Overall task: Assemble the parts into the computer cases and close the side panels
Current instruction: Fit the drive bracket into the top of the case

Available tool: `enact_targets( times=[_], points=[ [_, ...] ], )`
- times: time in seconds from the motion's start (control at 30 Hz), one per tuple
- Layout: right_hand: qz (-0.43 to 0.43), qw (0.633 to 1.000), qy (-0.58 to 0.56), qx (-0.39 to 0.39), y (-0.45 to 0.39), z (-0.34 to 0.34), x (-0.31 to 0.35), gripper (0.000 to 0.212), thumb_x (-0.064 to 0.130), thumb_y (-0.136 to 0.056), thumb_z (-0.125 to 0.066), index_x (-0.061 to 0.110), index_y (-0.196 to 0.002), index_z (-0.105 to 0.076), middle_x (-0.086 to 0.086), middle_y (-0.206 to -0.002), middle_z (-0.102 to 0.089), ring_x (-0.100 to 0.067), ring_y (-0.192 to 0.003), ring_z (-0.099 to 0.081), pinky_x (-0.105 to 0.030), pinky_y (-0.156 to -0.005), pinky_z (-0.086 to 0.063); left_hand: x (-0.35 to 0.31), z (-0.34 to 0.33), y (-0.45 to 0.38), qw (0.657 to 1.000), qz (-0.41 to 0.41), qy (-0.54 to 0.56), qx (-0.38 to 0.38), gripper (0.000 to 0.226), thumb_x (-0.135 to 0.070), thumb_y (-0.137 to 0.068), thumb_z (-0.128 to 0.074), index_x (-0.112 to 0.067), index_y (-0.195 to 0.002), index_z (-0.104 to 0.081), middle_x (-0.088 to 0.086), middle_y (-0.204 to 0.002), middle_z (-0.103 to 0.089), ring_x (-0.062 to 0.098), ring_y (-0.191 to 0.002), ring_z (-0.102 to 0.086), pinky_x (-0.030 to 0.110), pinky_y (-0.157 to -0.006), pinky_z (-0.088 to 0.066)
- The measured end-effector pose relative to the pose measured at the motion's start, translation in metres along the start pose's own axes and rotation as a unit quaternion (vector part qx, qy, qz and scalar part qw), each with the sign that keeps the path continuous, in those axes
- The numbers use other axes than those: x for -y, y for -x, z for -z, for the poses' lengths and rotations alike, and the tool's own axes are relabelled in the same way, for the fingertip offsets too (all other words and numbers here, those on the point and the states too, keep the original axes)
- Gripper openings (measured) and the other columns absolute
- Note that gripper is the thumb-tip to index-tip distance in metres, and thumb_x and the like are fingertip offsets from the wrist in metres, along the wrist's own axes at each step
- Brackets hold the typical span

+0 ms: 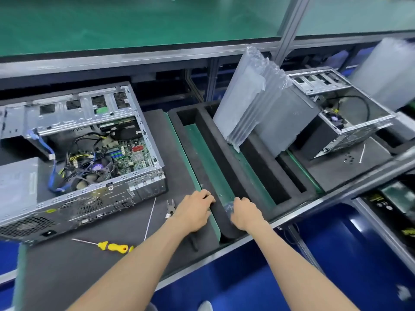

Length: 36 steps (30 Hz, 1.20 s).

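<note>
Left hand [195, 209] and right hand [243, 213], fingers curled, gripping opposite walls of black foam tray [224, 140] on counter [101, 265].

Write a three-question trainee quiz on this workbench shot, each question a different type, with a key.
1. True or false: the computer case on the left has its side panel closed.
2. Which tool lies nearest the left hand? A) pliers B) yellow-handled screwdriver C) hammer
3. Fill in: both hands rest on the near end of the black ____ tray.

Key
1. False: it lies open, with the circuit board and cables showing.
2. A: the pliers lie just left of that hand.
3. Foam: the right hand and the left hand sit on either side of one slot.
</note>
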State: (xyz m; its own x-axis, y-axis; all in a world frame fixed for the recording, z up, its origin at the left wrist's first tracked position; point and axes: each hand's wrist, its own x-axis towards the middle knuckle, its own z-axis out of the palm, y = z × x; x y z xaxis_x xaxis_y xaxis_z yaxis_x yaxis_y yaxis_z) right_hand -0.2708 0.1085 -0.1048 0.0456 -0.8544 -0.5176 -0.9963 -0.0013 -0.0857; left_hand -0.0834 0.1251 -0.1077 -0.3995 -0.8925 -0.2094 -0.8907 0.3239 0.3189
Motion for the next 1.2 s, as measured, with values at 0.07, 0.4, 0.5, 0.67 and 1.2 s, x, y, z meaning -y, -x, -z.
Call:
enact_targets(
  times=[0.07,0.4,0.5,0.67,1.2],
  points=[
    [-0.021,1.0,0.011,0.016,-0.003,-0.009,-0.003,0.04,0.028,-0.102,-0.044,0.005,-0.134,-0.042,-0.018,-0.137,-0.051,-0.038,-0.123,-0.054,-0.042,-0.097,-0.044,0.001,-0.007,-0.002,1.0,0.008,-0.002,-0.008,0.041,-0.028,-0.1,-0.053,-0.022,-0.14,-0.05,-0.004,-0.148,-0.042,0.024,-0.124,-0.047,0.04,-0.102,-0.04],
    [-0.06,0.993,-0.1,-0.034,-0.008,0.005,0.007,0.021,0.017,-0.099,-0.055,0.003,-0.115,-0.053,-0.021,-0.125,-0.057,-0.035,-0.109,-0.061,-0.033,-0.083,-0.045,0.006,-0.015,0.008,0.988,0.079,0.099,-0.086,0.035,-0.041,-0.092,-0.068,-0.018,-0.116,-0.059,-0.002,-0.123,-0.044,0.019,-0.112,-0.041,0.033,-0.1,-0.041],
    [-0.05,0.981,-0.128,-0.137,-0.002,0.022,0.011,0.025,0.013,-0.098,-0.055,0.0,-0.118,-0.05,-0.018,-0.12,-0.055,-0.032,-0.104,-0.056,-0.035,-0.084,-0.041,0.011,-0.013,0.013,0.98,0.103,0.148,-0.082,0.032,-0.034,-0.092,-0.07,-0.016,-0.117,-0.061,-0.002,-0.119,-0.046,0.019,-0.111,-0.044,0.03,-0.102,-0.039],
    [-0.036,0.892,-0.429,-0.14,0.003,0.047,0.022,0.02,0.014,-0.089,-0.062,0.01,-0.107,-0.055,-0.007,-0.107,-0.061,-0.024,-0.095,-0.061,-0.037,-0.075,-0.05,0.007,0.003,0.015,0.925,0.177,0.293,-0.162,0.018,-0.022,-0.098,-0.06,-0.017,-0.114,-0.066,0.0,-0.114,-0.064,0.017,-0.099,-0.062,0.034,-0.095,-0.047],
    [0.003,0.911,-0.411,0.03,0.023,0.002,0.075,0.029,0.019,-0.084,-0.067,-0.01,-0.084,-0.067,-0.013,-0.069,-0.067,-0.019,-0.052,-0.058,-0.032,-0.056,-0.053,0.022,-0.008,0.069,0.925,0.217,0.235,-0.206,0.063,0.003,-0.077,-0.059,-0.015,-0.138,-0.056,0.002,-0.123,-0.053,0.026,-0.117,-0.051,0.024,-0.095,-0.036]
  ],
)
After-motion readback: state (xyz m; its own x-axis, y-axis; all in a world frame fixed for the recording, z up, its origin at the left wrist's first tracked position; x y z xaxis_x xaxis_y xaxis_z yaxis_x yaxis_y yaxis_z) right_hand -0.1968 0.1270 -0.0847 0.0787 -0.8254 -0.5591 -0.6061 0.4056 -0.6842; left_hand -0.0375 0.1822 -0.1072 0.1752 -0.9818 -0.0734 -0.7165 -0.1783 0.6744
